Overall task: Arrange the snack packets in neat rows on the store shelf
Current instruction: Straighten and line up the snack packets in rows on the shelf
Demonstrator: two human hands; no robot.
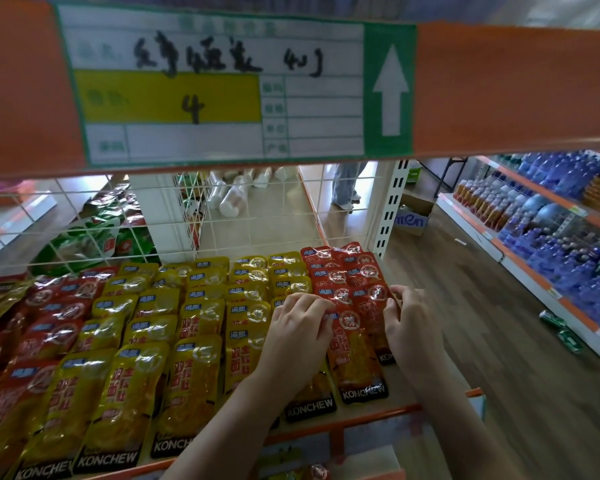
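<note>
Head view, shelf stock, snack packets: the store shelf (378, 412) carries overlapping rows running from its front edge back to the wire grid (222, 216) at the rear. Yellow packets (187, 341): several columns across the middle, lying fairly square and evenly lapped; count these as done, as far as you can judge. Red packets at the right end (347, 282): two columns stacked toward the rear right corner, with the front red packet (355, 355) lying slightly askew near the front edge; this is the row in hand. Your left hand (300, 327) rests with curled fingers on the left edge of that front packet, where the red column meets the last yellow one; your right hand (411, 323) pinches the right edge of the right red column with its fingertips. The hands sit apart, one on each flank of the red stack, apparently squaring it. Red packets at the left end (52, 313): looser, tilted and unevenly lapped, with brownish packets (0, 299) crowding the left edge; these likely remain to be straightened. Other items: orange beam overhead with a handwritten price card (208, 88); green packets (84, 237) behind the grid; bottled drinks (551, 230) on the opposite rack; a person's legs (345, 188) in the aisle beyond. Estimate: middle finished, right end nearly so, left end outstanding.
</note>
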